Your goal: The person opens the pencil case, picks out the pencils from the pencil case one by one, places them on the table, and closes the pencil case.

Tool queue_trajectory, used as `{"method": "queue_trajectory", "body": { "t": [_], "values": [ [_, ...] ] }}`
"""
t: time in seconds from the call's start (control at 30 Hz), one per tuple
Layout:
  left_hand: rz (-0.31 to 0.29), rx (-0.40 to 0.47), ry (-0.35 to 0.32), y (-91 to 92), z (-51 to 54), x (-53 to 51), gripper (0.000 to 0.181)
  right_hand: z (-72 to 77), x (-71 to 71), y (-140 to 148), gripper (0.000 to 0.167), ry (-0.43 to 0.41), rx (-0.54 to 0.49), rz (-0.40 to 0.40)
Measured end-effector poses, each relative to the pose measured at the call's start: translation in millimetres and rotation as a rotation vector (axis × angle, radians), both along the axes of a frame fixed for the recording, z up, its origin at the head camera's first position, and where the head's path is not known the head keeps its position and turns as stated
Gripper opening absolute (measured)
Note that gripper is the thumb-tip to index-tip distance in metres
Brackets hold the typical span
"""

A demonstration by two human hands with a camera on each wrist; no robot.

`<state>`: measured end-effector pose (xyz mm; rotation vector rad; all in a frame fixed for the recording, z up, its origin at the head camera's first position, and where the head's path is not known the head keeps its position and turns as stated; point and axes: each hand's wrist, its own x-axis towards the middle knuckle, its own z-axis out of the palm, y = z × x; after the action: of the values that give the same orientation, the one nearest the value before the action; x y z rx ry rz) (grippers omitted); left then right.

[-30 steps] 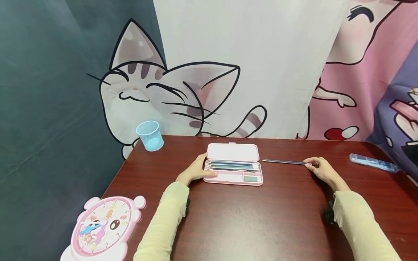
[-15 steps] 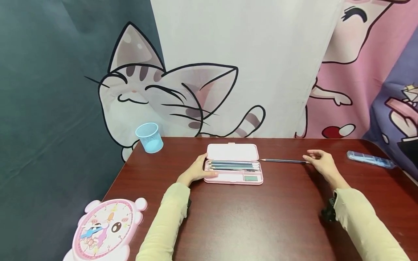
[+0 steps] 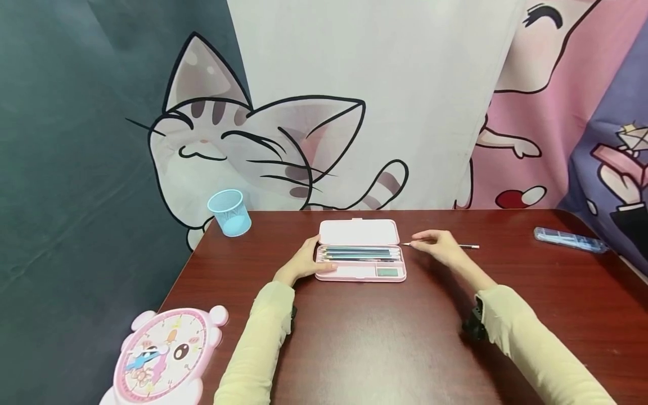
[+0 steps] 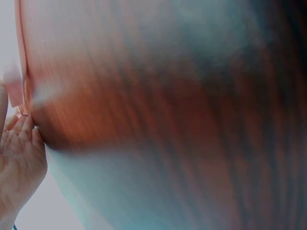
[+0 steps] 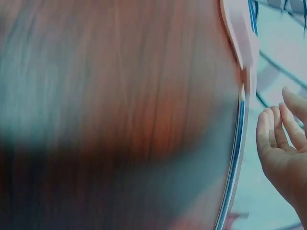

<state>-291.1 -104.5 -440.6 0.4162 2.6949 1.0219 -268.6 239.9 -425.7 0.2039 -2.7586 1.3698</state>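
A pink pencil case (image 3: 358, 232) lies open on the table, several pencils (image 3: 359, 253) and a green eraser (image 3: 387, 272) in its tray. The left hand (image 3: 301, 263) grips its left end, thumb over the front part and fingers at the back. Just right of the case lies a single pencil (image 3: 468, 246), tip towards the case. Over its tip end is the right hand (image 3: 442, 247), which hides its middle. In the right wrist view this hand (image 5: 288, 153) has relaxed fingers, apart from the pencil (image 5: 236, 143). The left wrist view shows the left hand (image 4: 21, 167) at the case.
A blue mesh cup (image 3: 230, 214) stands at the table's back left corner. On the right lies a clear blue box (image 3: 569, 239). A pink toy clock (image 3: 162, 357) is at the front left. A cartoon curtain (image 3: 430, 112) hangs behind the table (image 3: 374, 337).
The right hand has let go of the single pencil's far end and moved left along it to the tip end. The left hand has stayed on the case.
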Motion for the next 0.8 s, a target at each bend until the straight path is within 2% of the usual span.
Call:
{"method": "queue_trajectory", "body": {
  "t": [0.1,0.33,0.7,0.8],
  "values": [
    [0.0,0.004,0.001,0.1,-0.1,-0.5,0.098,-2.1,-1.1,-16.6,0.031,0.011,0.031,0.065],
    [-0.008,0.002,-0.002,-0.4,-1.7,-2.3,0.099,-5.4,1.1,-40.8,0.02,0.126,0.128,0.139],
    [-0.015,-0.009,0.007,-0.9,-2.9,-3.1,0.098,-6.3,-1.6,-50.7,0.022,0.243,0.306,0.285],
    [-0.015,-0.006,0.008,-0.6,-2.7,-2.9,0.098,-6.1,-2.3,-51.5,0.022,0.239,0.331,0.302]
  ]
}}
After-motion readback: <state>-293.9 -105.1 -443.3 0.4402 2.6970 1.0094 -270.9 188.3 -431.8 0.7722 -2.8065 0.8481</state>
